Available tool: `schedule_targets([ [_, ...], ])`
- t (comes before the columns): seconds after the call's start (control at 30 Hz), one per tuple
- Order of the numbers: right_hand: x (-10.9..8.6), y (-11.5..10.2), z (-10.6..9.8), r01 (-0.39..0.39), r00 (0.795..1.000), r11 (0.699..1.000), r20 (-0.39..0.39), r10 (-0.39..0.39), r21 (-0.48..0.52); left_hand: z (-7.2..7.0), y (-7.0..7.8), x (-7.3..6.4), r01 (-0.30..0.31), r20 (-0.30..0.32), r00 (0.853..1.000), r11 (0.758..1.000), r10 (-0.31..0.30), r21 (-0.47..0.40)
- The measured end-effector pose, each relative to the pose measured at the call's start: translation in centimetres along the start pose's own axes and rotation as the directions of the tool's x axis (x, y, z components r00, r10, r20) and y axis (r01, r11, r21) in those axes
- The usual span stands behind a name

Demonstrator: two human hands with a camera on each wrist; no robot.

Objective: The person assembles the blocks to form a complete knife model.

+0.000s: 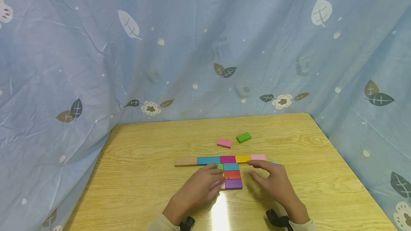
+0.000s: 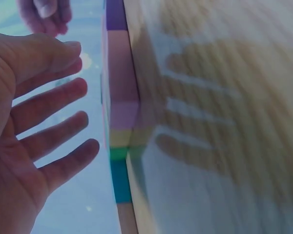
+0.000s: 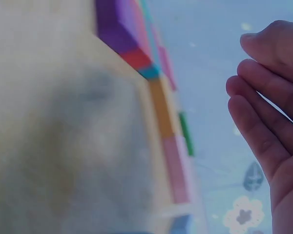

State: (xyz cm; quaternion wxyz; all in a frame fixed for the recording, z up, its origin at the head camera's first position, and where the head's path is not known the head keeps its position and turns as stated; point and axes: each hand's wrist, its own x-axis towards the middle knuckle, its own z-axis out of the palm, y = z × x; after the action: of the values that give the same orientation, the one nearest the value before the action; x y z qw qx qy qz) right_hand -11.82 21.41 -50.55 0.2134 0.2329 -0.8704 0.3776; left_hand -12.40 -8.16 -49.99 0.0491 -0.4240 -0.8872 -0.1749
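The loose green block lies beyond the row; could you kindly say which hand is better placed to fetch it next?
Probably the right hand: it looks empty, and its fingers are nearer the green block than those of the left hand.

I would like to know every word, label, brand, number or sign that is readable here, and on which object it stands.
None can be read.
Flat rectangular coloured blocks: no lettering seen.
Pale-blue cloth backdrop: only printed leaves, flowers and small spots.
Yellow wood-grain table: grain only.
Black wrist-worn device: too small to tell.
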Motion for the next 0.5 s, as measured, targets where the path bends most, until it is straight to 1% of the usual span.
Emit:
schedule_targets([
  [0.03, 0.3, 0.2, -0.5, 0.004, 1.0, 1.0, -0.013, -0.004, -0.002, 0.1, 0.1, 0.3, -0.007, 0.008, 1.0, 1.0, 0.007, 0.01],
  [0.1, 0.8, 0.6, -1.3, 0.008, 0.999, 1.0, -0.034, -0.008, -0.013, 0.1, 0.4, 0.9, -0.003, 0.034, 0.999, 1.0, 0.002, 0.015],
  [0.23, 1.6, 1.4, -2.6, -0.012, 0.998, 0.999, -0.063, 0.008, -0.053, 0.4, 1.1, 1.9, 0.006, 0.073, 0.997, 1.0, -0.007, 0.018],
  [0.33, 2.1, 1.9, -3.1, -0.039, 0.997, 0.997, -0.069, 0.035, -0.066, 0.4, 1.5, 2.4, 0.014, 0.088, 0.996, 1.0, -0.014, -0.003],
  [0.43, 2.6, 2.5, -3.3, -0.058, 0.996, 0.997, -0.067, 0.054, -0.054, 0.5, 1.9, 2.7, 0.032, 0.104, 0.994, 0.999, -0.029, -0.035],
  [0.5, 3.0, 2.9, -3.3, -0.07, 0.996, 0.997, -0.061, 0.068, -0.041, 0.6, 2.1, 2.8, 0.037, 0.114, 0.993, 0.999, -0.033, -0.038],
])
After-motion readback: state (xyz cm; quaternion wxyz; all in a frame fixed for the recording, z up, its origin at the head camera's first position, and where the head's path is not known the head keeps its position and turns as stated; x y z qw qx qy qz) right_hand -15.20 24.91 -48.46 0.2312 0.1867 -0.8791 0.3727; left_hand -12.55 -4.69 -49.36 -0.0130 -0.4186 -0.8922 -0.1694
